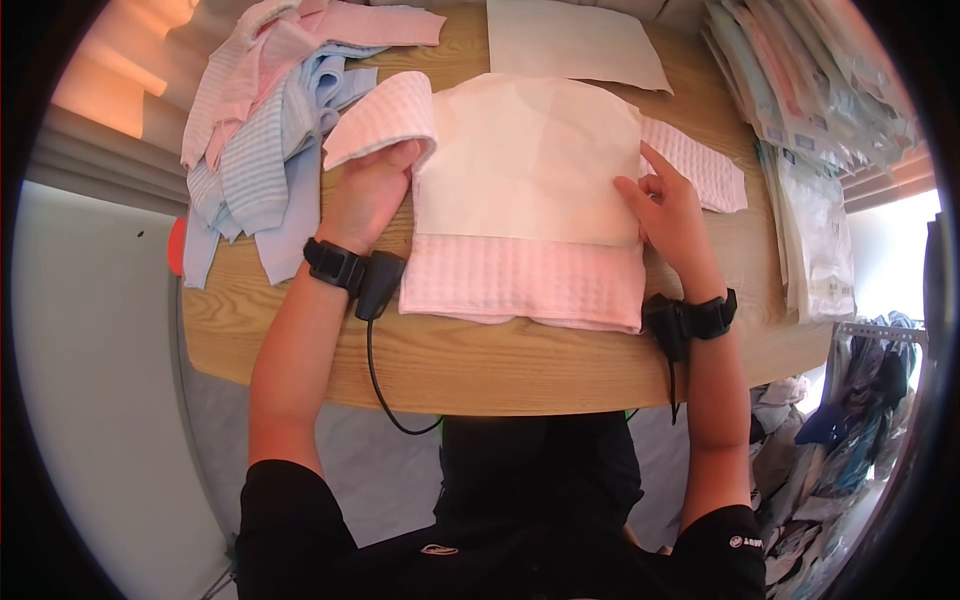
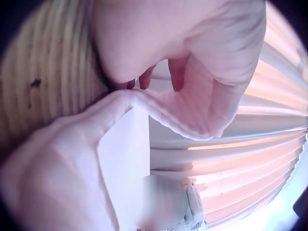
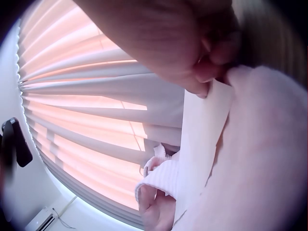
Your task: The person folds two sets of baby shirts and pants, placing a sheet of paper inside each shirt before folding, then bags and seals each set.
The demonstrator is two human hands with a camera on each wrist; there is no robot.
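A pink striped garment (image 1: 520, 280) lies on the table with a cream paper sheet (image 1: 530, 160) over its upper part. My left hand (image 1: 372, 195) grips the garment's left sleeve (image 1: 385, 118), which is lifted and folded toward the sheet. In the left wrist view the left hand (image 2: 187, 43) holds the raised pink cloth (image 2: 192, 113). My right hand (image 1: 672, 215) touches the sheet's right edge, index finger extended, the other fingers bent. The right sleeve (image 1: 700, 165) lies spread out to the right. In the right wrist view the right hand's (image 3: 163, 38) fingertips rest at the sheet (image 3: 199, 139).
Pink and blue striped garments (image 1: 265, 150) are heaped at the table's left. Another paper sheet (image 1: 575, 45) lies at the back. Packed clothes in clear bags (image 1: 810, 90) are piled along the right side. The table's front edge (image 1: 500, 400) is near my body.
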